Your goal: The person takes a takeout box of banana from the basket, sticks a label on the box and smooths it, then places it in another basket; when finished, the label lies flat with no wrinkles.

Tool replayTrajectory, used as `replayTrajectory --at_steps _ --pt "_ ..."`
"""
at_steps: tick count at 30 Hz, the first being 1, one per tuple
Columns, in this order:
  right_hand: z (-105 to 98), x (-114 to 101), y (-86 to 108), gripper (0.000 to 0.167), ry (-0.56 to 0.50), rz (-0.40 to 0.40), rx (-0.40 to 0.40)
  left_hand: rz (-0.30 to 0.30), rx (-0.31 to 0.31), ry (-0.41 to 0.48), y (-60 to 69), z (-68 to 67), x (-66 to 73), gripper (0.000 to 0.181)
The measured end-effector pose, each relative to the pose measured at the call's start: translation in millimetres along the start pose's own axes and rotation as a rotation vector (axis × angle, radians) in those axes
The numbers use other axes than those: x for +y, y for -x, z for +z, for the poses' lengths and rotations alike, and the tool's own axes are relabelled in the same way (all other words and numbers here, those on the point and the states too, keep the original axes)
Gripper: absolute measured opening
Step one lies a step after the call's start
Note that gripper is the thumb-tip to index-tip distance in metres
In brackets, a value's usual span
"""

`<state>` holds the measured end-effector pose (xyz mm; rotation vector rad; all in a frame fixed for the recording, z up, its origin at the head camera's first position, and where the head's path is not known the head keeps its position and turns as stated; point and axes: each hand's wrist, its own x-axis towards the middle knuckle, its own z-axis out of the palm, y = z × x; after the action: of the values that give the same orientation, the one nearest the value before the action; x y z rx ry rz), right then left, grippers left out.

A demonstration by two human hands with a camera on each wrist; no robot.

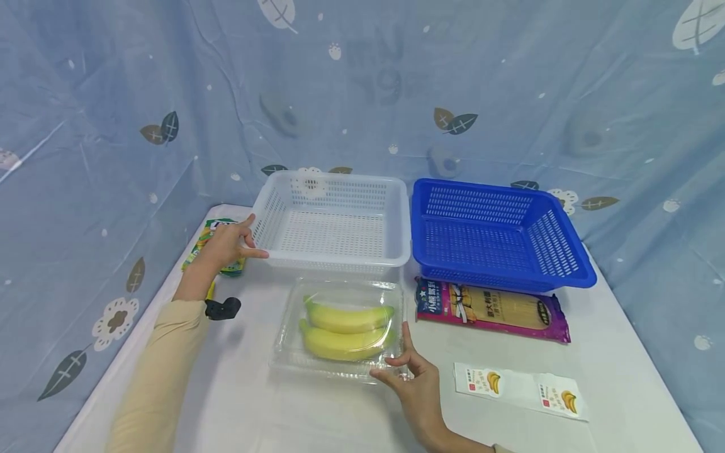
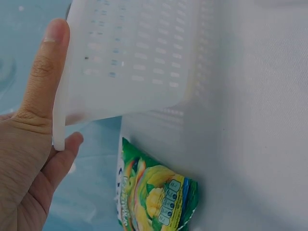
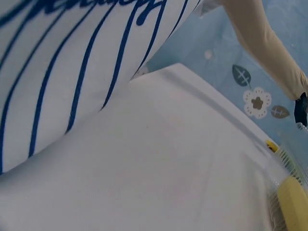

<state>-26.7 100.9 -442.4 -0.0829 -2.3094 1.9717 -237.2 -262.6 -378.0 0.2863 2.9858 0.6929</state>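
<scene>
My left hand [image 1: 225, 245] grips the white plastic basket [image 1: 334, 258] at its left front corner. In the left wrist view the thumb lies along one side of the rim and the other fingers reach beneath it. Below the basket, a clear plastic box [image 1: 286, 343] contains two bananas [image 1: 345, 345]. My right hand [image 1: 419, 390] holds this box at its right front corner, thumb at the front edge and fingers on the corner. In the right wrist view the hand is out of sight; the clear box [image 3: 275, 207] and a banana [image 3: 294, 204] show at the right edge.
A blue basket [image 1: 476, 245] stands right of the white one. In front of it lies a purple pasta packet [image 1: 504, 309], with a white strip of banana labels [image 1: 518, 390] nearer me. A green and yellow packet [image 2: 154, 192] lies by my left hand. Patterned blue cloth [image 1: 362, 94] surrounds the table.
</scene>
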Motion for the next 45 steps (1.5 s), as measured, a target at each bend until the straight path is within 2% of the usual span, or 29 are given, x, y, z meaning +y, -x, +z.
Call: replayTrajectory --at_steps 6,16,25,34,37,40,43,45 --pt "13 4 0.7 0.022 -0.024 -0.033 0.004 -0.013 0.011 -0.002 -1.5 1.6 -2.7 0.039" --pt "27 2 -5.2 0.025 -0.037 -0.002 0.012 -0.025 -0.005 0.015 -2.3 2.3 -1.6 0.039" --pt "29 3 -11.1 0.024 -0.006 -0.017 -0.003 0.014 0.018 0.019 -2.2 2.7 -1.9 0.036" --pt "26 5 -10.7 0.03 0.023 -0.067 -0.027 0.04 0.004 -0.011 -0.9 2.4 -4.2 0.036" --pt "23 2 -10.6 0.04 0.005 -0.039 -0.062 0.058 0.0 -0.019 0.3 3.1 -4.3 0.035" --pt "15 -4 -12.4 0.048 -0.023 0.011 -0.102 0.054 0.004 -0.03 3.7 4.2 -4.8 0.048" --pt "4 -8 -15.8 0.054 -0.058 0.064 -0.128 0.058 0.031 -0.018 11.5 5.9 -4.0 0.062" --pt "-6 -8 -18.4 0.056 -0.087 0.087 -0.144 0.075 0.063 -0.001 19.7 8.0 -3.3 0.064"
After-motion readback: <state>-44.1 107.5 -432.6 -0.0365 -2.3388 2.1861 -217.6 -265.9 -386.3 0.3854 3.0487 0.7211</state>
